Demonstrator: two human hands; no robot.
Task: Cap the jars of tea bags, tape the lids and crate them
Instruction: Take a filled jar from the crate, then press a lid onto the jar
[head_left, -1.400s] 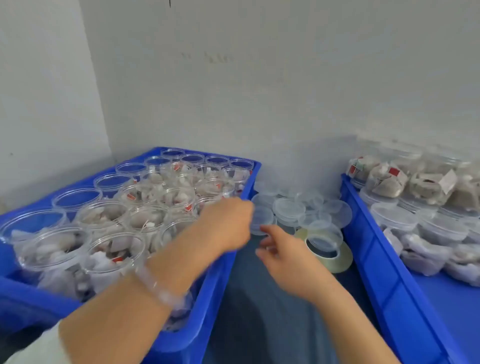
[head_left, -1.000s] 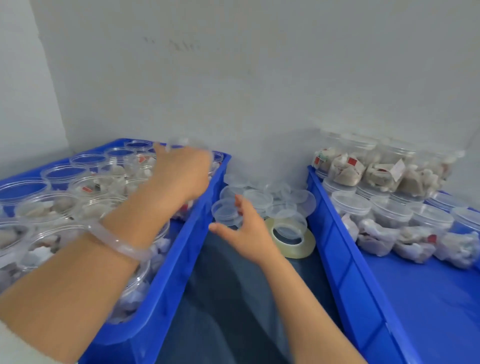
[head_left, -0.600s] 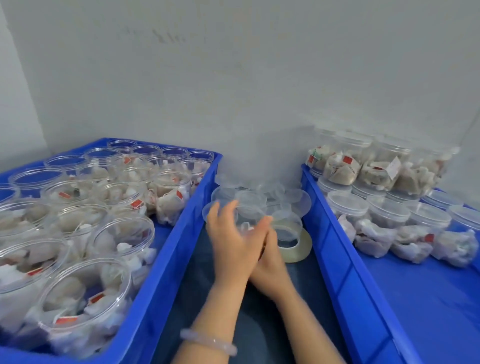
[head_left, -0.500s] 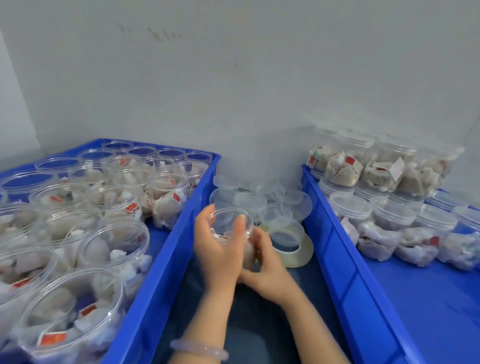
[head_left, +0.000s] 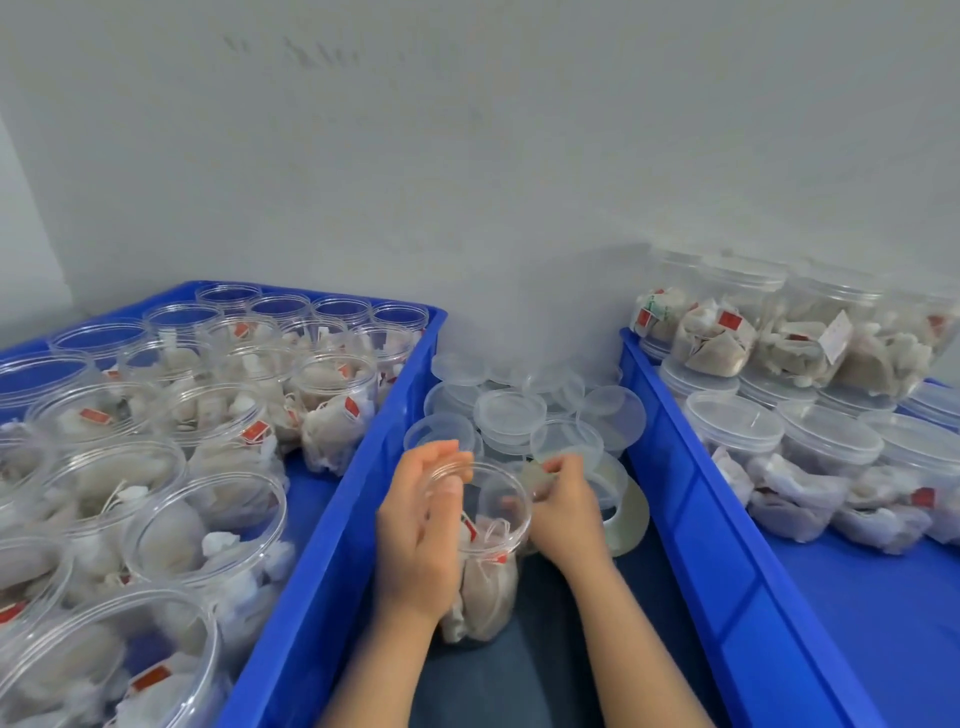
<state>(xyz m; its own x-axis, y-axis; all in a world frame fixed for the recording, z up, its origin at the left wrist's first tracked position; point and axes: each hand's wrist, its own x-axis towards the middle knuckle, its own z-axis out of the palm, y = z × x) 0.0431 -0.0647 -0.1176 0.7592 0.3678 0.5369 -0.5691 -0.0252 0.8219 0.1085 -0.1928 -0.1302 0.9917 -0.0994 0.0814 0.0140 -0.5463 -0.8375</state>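
Two hands on one job. My left hand (head_left: 418, 535) is wrapped round the side of an open jar (head_left: 493, 571) of tea bags, thumb at the rim. The jar stands upright on the dark counter (head_left: 550, 649) in the gap between the two crates. My right hand (head_left: 566, 512) is curled just beside the jar mouth and pinches what looks like a clear lid (head_left: 535, 475), held tilted and not yet seated; the plastic is too transparent to be sure of its edge.

Step in hand, as I judge it: capping.
- Keep the left grip low and firm so the thin wall does not flex the mouth out of round.
- Level the lid over the rim before pressing.
- Tuck in any tag or string that rides up near the rim, or the lid will sit proud.
- Press evenly around the rim.

The tape roll (head_left: 631, 512) lies flat just right of the right hand, in front of the lid pile (head_left: 511, 410). Open jars (head_left: 208, 525) fill the left crate (head_left: 332, 530); capped jars (head_left: 732, 415) sit in the right crate (head_left: 691, 499).

Change against 1.4 s ago: then the left hand was over the left crate, the right hand reached toward the lid pile, and no jar stood in the gap. Against 0.5 s ago, the right hand has shifted from the jar wall up to the mouth.
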